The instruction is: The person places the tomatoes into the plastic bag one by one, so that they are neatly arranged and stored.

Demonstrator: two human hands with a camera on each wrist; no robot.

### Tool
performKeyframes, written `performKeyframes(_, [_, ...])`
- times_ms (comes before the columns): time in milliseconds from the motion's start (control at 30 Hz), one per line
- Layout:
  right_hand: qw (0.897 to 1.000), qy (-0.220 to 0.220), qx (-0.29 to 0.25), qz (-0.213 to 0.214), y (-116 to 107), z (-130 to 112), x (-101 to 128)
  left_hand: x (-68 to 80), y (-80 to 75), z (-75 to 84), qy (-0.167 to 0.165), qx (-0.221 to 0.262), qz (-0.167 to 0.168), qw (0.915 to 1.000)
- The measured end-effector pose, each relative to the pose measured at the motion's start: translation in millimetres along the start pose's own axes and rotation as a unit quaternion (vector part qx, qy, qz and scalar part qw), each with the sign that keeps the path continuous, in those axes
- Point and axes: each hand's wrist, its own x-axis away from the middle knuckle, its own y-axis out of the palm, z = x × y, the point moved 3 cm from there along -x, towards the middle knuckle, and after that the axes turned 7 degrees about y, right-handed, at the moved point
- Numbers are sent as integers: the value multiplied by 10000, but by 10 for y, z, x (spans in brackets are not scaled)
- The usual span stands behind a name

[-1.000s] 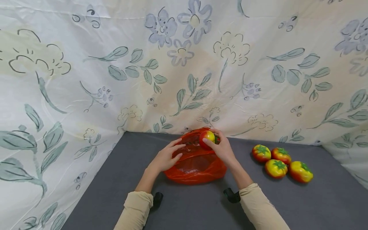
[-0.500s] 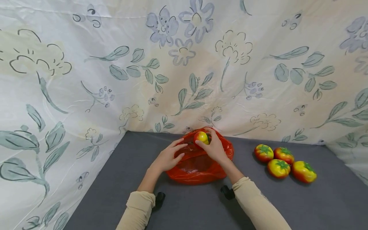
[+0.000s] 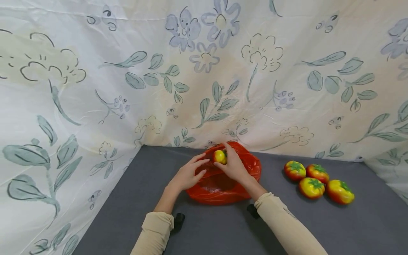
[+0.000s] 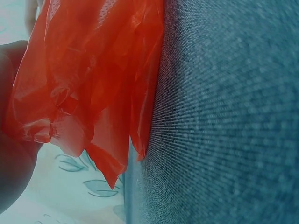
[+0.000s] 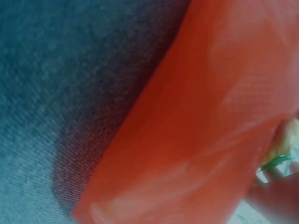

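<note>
Right hand (image 3: 234, 165): fingers curled around one tomato (image 3: 220, 156), holding it over the far part of the mouth of the red bag (image 3: 223, 189).
Left hand (image 3: 188, 173): fingers fairly straight and spread, resting on the bag's left edge; the left wrist view shows crumpled red film (image 4: 93, 93) against the hand, so it seems to hold the mouth apart rather than grip it.
Bag: thin red plastic, lying slack on the grey cloth surface (image 3: 207, 230), mouth towards the flowered backdrop (image 3: 204, 71).
Held tomato: red-yellow, green calyx, above the bag opening, not yet inside.
Risk, mouth closing: the film is limp; if the left hand lifts or slides, the opening likely collapses and the tomato lands on the plastic instead of going in.
Risk, rolling: a round fruit released near the rim may roll off onto the cloth.
Risk, bag shifting: nothing weighs the bag down; a push could skate it along the cloth.
Count, tomatoes: five; one in hand, four in a cluster (image 3: 318, 180) to the right, well apart from the bag.
Count, bags: one.
Count, hands: two.
</note>
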Motion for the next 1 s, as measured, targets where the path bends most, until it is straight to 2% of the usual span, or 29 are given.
performKeyframes(233, [9975,-204,574,-346,111,-39,-11,15,4,-7,-2,-31,-37,10000])
performKeyframes(433, [9939,-258,966,-465,187,-64,-31,17,3,-8,32,-113,-59,9999])
performKeyframes(800, [9884,-527,1369,-388,296,-91,-43,0,-11,13,117,-232,-112,9996])
performKeyframes(1000, [9854,-577,1496,-566,359,-106,-78,-2,-15,32,64,-197,-126,9997])
